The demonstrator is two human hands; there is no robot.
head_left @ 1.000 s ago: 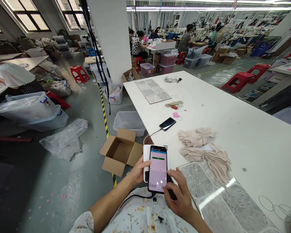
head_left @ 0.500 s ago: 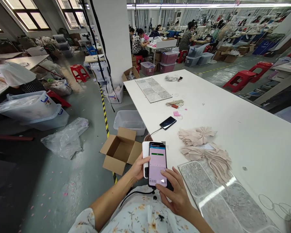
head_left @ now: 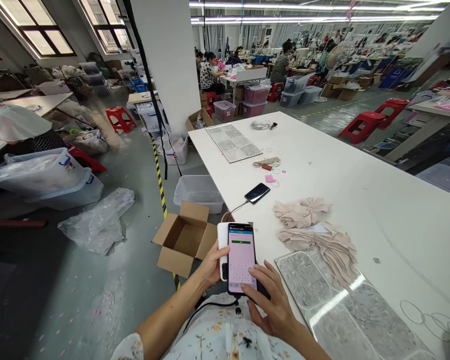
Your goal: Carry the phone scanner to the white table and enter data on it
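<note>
My left hand (head_left: 211,264) is closed around a smartphone (head_left: 241,257) and a white, flat device (head_left: 222,231) lying behind it. The phone is lit, with a green bar and a keypad on its pale screen, and a black cable runs from its lower end. My right hand (head_left: 273,302) has its fingers apart, fingertips at the lower right of the screen; whether they press it I cannot tell. Beyond the hands, a second, dark smartphone (head_left: 257,193) lies on the white table (head_left: 397,215) with a cable attached. Two gathered beige fabric pieces (head_left: 302,212) lie to the right.
Grey tile-patterned boards (head_left: 303,282) lie on the table, near and far. An open cardboard box (head_left: 185,239), a clear plastic bin (head_left: 198,192) and a plastic bag (head_left: 101,220) stand or lie on the floor to the left. Several people sit at worktables farther back.
A keypad now shows on the phone's screen. The view has tilted up slightly, so the surroundings sit lower. Both hands keep nearly the same pose.
</note>
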